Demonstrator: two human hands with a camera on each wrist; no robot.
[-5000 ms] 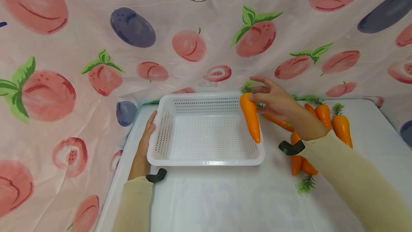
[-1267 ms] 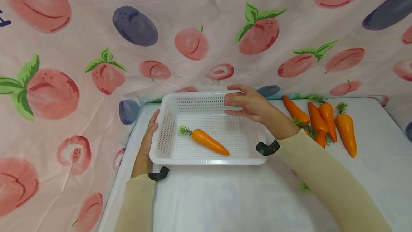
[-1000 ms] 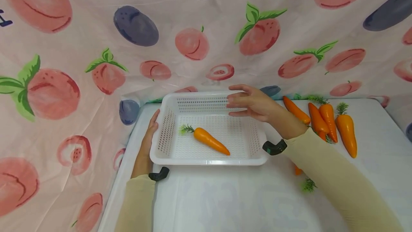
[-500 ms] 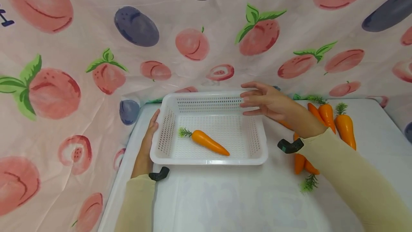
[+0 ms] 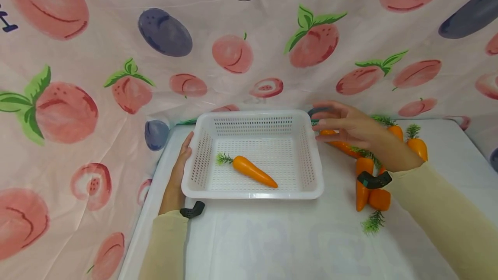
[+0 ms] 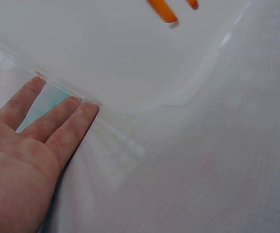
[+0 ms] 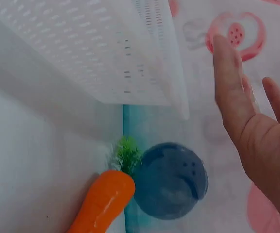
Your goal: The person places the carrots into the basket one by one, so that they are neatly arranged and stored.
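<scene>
A white perforated basket stands on the table, and one orange carrot with a green tuft lies inside it. My left hand rests against the basket's left side; in the left wrist view its straight fingers touch the rim. Just beyond the basket's right edge, my right hand hovers with fingers spread and nothing in them. Below that hand lies another carrot, its tuft visible in the right wrist view next to the carrot's thick end.
Several more carrots lie on the table to the right, partly hidden by the right arm: an upright-lying carrot, a shorter-looking carrot and a far-right carrot. A fruit-patterned cloth hangs behind the white table.
Five seconds ago my right hand held a carrot over the basket's right side; a carrot now lies in the basket. The empty right hand has since moved right, out of the basket. The left hand stays.
</scene>
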